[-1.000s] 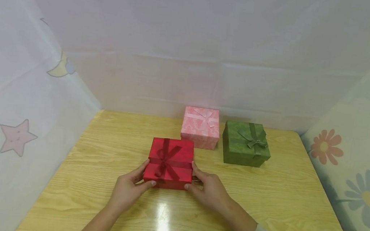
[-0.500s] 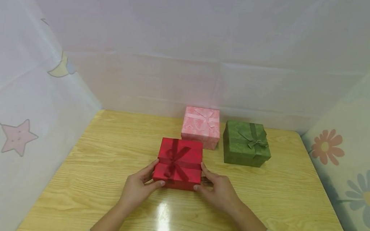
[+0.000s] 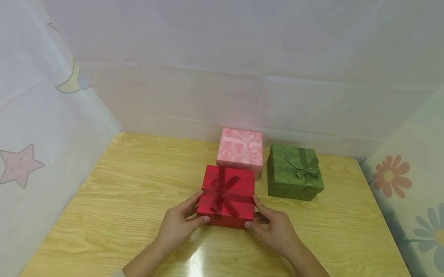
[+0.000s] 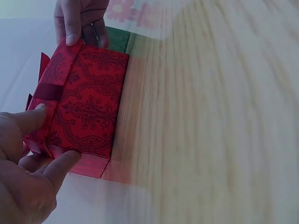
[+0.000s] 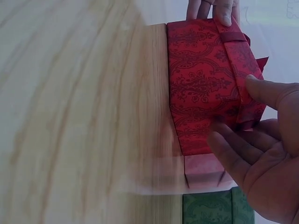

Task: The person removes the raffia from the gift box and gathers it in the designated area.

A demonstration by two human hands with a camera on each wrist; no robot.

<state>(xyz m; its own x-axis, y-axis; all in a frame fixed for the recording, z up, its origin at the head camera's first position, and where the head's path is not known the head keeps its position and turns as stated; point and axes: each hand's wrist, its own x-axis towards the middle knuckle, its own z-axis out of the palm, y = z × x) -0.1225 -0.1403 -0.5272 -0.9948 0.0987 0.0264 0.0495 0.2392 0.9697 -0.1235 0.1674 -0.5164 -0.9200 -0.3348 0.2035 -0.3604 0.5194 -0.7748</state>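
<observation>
A red gift box (image 3: pixel 227 195) with a dark red ribbon bow stands on the wooden table, gripped from both sides. My left hand (image 3: pixel 178 224) holds its left side, thumb on the front face by the near left corner. On the opposite side my right hand (image 3: pixel 277 230) grips it the same way, thumb at the near right corner. Both wrist views show the patterned front of the red box (image 4: pixel 88 98) with its base at the tabletop. Behind it is a pink gift box (image 3: pixel 240 148), its lower front partly hidden by the red one.
To the right of the pink box stands a green gift box (image 3: pixel 295 172) with a green bow. The wooden table (image 3: pixel 124 183) has a pale cloth backdrop (image 3: pixel 194 97) along its far edge, with printed cloth at both sides.
Both hands have moved the red gift box to the right along the table, so it now stands in front of the pink box. The pink and green boxes have not moved.
</observation>
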